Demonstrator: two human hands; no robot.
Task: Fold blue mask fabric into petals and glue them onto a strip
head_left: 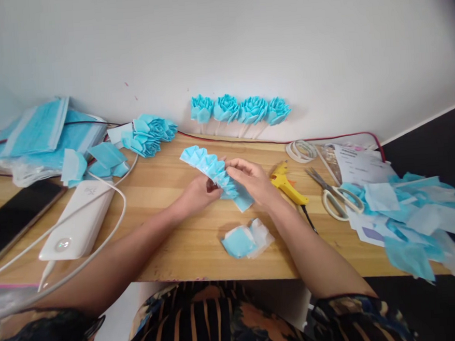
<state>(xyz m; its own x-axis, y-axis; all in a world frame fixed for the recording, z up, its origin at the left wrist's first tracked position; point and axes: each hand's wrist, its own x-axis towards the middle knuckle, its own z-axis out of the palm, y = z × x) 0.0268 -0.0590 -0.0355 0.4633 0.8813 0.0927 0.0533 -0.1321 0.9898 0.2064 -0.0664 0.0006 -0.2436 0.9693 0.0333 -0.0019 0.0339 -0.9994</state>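
Observation:
Between my two hands, just above the table, is a pleated strip of light blue mask fabric (204,161), its folds running from upper left to lower right. My left hand (201,193) pinches it from below, near the middle. Fingers of my right hand (251,178) are closed on its right part, where a flat end hangs down. Beneath my hands lies a small pile of cut blue and white fabric squares (240,241). A yellow glue gun (289,184) rests just right of my right hand. Some fingertips are hidden behind the strip.
Several finished blue fabric roses (227,108) lean on the wall; more roses (149,135) lie at left. Blue masks (37,126), a phone (16,221) and a white power bank (77,222) with cable sit left. Scissors (336,196), tape (301,151) and fabric scraps (417,209) are right.

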